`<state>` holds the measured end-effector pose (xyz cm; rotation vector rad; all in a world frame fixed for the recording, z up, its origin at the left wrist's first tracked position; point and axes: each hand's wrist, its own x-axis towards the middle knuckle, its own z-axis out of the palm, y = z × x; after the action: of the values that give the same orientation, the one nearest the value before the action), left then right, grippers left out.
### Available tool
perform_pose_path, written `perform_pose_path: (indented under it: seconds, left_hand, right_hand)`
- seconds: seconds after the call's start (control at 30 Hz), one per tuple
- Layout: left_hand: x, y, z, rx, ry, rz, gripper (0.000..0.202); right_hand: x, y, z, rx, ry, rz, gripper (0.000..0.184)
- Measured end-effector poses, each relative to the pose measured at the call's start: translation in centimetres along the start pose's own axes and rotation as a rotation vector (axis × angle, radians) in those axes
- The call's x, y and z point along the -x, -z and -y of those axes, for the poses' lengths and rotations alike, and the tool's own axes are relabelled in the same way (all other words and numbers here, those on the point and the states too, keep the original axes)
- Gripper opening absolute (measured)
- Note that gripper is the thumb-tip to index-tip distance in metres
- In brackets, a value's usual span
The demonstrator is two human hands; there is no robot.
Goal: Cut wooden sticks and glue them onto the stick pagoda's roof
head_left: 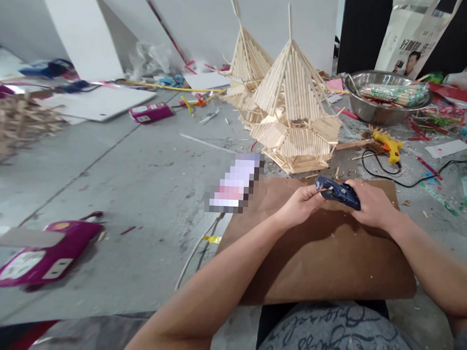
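My right hand [371,204] is wrapped round a dark blue hand tool [343,194] that looks like a cutter, though its jaws are not clear. My left hand [304,205] is closed in a pinch at the tool's other end. Between its fingers and the tool shows the pale end of a thin wooden stick [327,189]. Both hands are above a brown board [330,256] by my lap. Just beyond them stands a model built of thin wooden sticks [295,95], with a pointed roof. A second peaked part [248,54] rises behind it.
A phone [236,183] with a blurred screen and a cable lies left of the board. A yellow glue gun [389,145] and a metal bowl [386,117] of packed sticks are at right. Purple power strips [56,250], scraps and a wood pile [19,124] spread over the floor.
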<state>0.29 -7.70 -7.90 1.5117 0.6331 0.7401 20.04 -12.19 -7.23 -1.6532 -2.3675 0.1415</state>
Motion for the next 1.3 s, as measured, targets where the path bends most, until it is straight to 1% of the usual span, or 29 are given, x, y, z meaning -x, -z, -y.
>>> perform_pose_path:
  seconds: [0.37,0.5,0.6,0.7,0.8,0.87,0.97,1.07,1.2,1.3]
  left_hand:
    - [0.0,-0.2,-0.3,-0.064,-0.067,-0.042,0.044]
    - [0.0,-0.3,0.0,-0.112,-0.106,-0.085,0.041]
    - [0.0,-0.4,0.6,-0.199,-0.146,-0.152,0.033]
    - [0.0,-0.7,1.3,-0.257,-0.195,-0.283,0.022]
    - [0.1,-1.0,1.5,-0.335,-0.196,-0.403,0.018]
    - [0.2,-1.2,1.4,-0.412,-0.202,-0.443,0.017]
    - [0.2,-1.5,1.2,-0.506,-0.248,-0.479,0.014]
    - [0.0,-1.6,1.4,-0.562,-0.319,-0.491,0.013]
    - [-0.1,-1.4,1.7,-0.515,-0.416,-0.435,0.017]
    - [-0.1,-1.2,1.5,-0.414,-0.398,-0.379,0.018]
  right_hand:
    - [0.0,0.2,0.1,0.025,-0.046,0.05,0.041]
    - [0.1,0.2,0.4,0.005,-0.082,0.052,0.038]
    - [0.1,0.1,0.8,0.004,-0.12,0.056,0.033]
    - [-0.1,0.3,1.0,0.016,-0.167,0.061,0.033]
    - [-0.2,0.4,1.1,0.031,-0.202,0.046,0.038]
    - [-0.3,0.3,1.2,0.045,-0.207,0.037,0.042]
    - [-0.3,0.1,1.4,0.063,-0.206,0.026,0.045]
    - [-0.2,-0.1,1.6,0.055,-0.194,0.016,0.045]
    - [-0.2,-0.2,1.5,0.026,-0.146,0.005,0.049]
    - [-0.3,-0.2,1.3,0.005,-0.101,-0.006,0.049]
